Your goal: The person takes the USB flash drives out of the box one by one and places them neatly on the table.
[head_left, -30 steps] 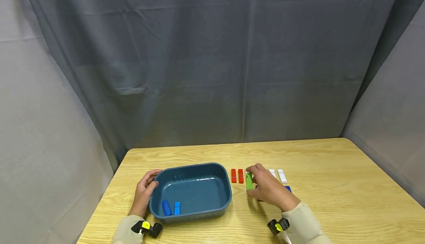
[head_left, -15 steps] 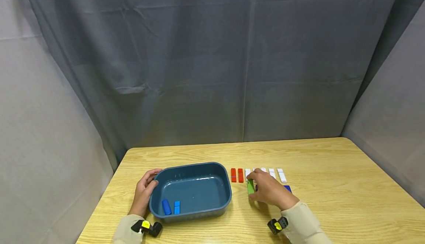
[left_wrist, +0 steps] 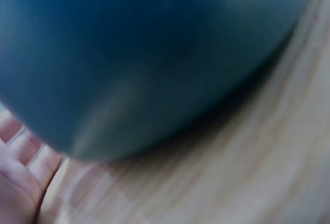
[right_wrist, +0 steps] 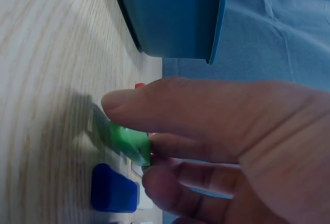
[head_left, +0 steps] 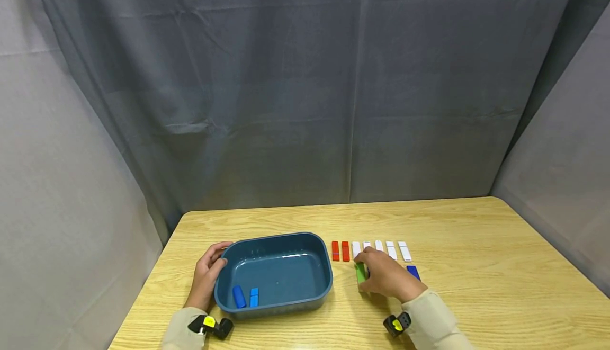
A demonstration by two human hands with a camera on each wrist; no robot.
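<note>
In the head view my right hand (head_left: pixel 385 274) pinches a green USB stick (head_left: pixel 360 274) between thumb and fingers, low over the table. The right wrist view has the same green stick (right_wrist: pixel 129 142) at the thumb tip, with a blue stick (right_wrist: pixel 114 189) close by on the wood. My left hand (head_left: pixel 206 277) rests against the left side of a dark teal tray (head_left: pixel 275 313), its fingers fairly straight along the outer wall. Two blue sticks, one darker (head_left: pixel 239 297) and one lighter (head_left: pixel 254 297), lie inside the tray at its near left.
Right of the tray, two red sticks (head_left: pixel 340 251) and several white sticks (head_left: pixel 391 250) form a row. A dark blue stick (head_left: pixel 413 272) lies just right of my right hand, which covers part of the table (head_left: pixel 476 276). Grey curtains (head_left: pixel 286 101) stand behind.
My right hand has drawn the green stick a little toward me, away from the row, uncovering white sticks behind it. The left hand and tray have stayed put.
</note>
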